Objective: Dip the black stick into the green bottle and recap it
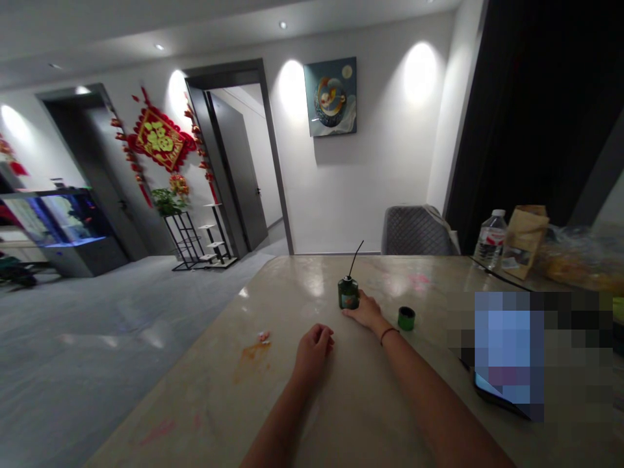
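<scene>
Left forearm [277, 429] and right forearm [443, 409] stretch out across a cream marble tabletop [205, 403], and the left hand [314, 354] sits curled loosely shut, gripping nothing, just beside an orange smear [252, 359]. Over to the right hand [363, 312]: it lies relaxed and open, no grip at all, with its fingers right at the foot of a dark green bottle [348, 294]. They appear to touch the glossy base, though it's hard to be sure from this angle. That bottle stands upright ahead of the hands, a thin black spout [355, 257] rising from its top and tilting right. Just beyond the right wrist, wearing a dark cord bracelet [389, 334], a small green cap [406, 318] stands apart on the marble. Further right, a phone [490, 393] lies mostly hidden under pixelation, while a plastic water bottle [491, 239] and a brown paper bag [525, 240] stand at the far edge, with a grey quilted chair [416, 231] behind.
</scene>
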`<state>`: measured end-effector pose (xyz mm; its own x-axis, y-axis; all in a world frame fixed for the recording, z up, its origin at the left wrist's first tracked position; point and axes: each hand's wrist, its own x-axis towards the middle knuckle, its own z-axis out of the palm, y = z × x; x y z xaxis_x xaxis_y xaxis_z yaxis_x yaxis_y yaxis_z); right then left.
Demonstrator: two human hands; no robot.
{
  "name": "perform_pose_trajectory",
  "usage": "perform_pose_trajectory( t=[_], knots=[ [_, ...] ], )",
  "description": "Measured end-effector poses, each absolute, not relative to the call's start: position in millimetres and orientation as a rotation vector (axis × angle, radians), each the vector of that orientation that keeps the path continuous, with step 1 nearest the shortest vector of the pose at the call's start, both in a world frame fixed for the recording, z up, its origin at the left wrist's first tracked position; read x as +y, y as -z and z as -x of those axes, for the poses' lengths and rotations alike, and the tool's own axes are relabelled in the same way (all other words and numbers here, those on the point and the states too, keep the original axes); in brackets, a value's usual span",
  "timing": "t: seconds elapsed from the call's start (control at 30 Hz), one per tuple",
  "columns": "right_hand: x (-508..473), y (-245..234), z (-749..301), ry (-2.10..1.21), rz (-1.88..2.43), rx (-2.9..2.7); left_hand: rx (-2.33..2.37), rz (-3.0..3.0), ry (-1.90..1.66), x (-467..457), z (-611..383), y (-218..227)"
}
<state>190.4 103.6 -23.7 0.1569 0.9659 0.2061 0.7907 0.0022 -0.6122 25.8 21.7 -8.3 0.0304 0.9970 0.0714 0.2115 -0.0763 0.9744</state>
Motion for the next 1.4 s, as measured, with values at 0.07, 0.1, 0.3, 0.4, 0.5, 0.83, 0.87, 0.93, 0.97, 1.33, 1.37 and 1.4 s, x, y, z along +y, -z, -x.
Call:
perform_pose_trajectory(
  t=[0.07, 0.1, 0.3, 0.4, 0.5, 0.83, 0.87, 0.93, 0.97, 1.33, 1.37, 1.4],
  knots=[
    [107.4, 22.7, -188.0, -0.307, 1.885, -1.68, 1.314, -1.436, -1.139, 22.4, -25.9, 8.8],
    [109.2, 22.3, -187.1, -0.285, 1.907, -1.68, 1.316, -1.438, -1.141, 22.8, -26.0, 9.1],
    [113.5, 19.9, -187.0, -0.295, 1.977, -1.701, 1.337, -1.479, -1.116, 22.6, -27.0, 9.7],
    [109.5, 19.0, -189.0, -0.328, 1.954, -1.716, 1.348, -1.491, -1.119, 22.4, -26.5, 10.9],
    [101.9, 19.9, -190.3, -0.346, 1.894, -1.737, 1.337, -1.473, -1.125, 23.7, -25.4, 13.4],
    [58.0, 38.5, -192.9, -0.369, 1.73, -1.705, 1.422, -1.691, -1.063, 16.7, -26.9, 7.6],
    [52.0, 38.9, -194.4, -0.367, 1.71, -1.694, 1.431, -1.714, -1.055, 15.0, -27.3, 6.7],
    [39.0, 36.4, -198.0, -0.344, 1.673, -1.689, 1.421, -1.761, -1.064, 11.7, -28.1, 5.6],
    [32.1, 33.4, -199.8, -0.314, 1.671, -1.702, 1.412, -1.776, -1.08, 10.1, -28.4, 5.4],
    [-13.9, 7.4, -222.9, 0.556, 1.975, -2.136, 1.428, -2.038, -1.058, 9.4, -30.0, 5.5],
    [-15.2, 8.3, -225.6, 0.567, 2.0, -2.152, 1.489, -2.109, -0.947, 9.3, -30.4, 4.6],
    [-16.0, 8.5, -228.1, 0.566, 2.023, -2.177, 1.564, -2.188, -0.804, 9.0, -30.8, 3.4]
  ],
)
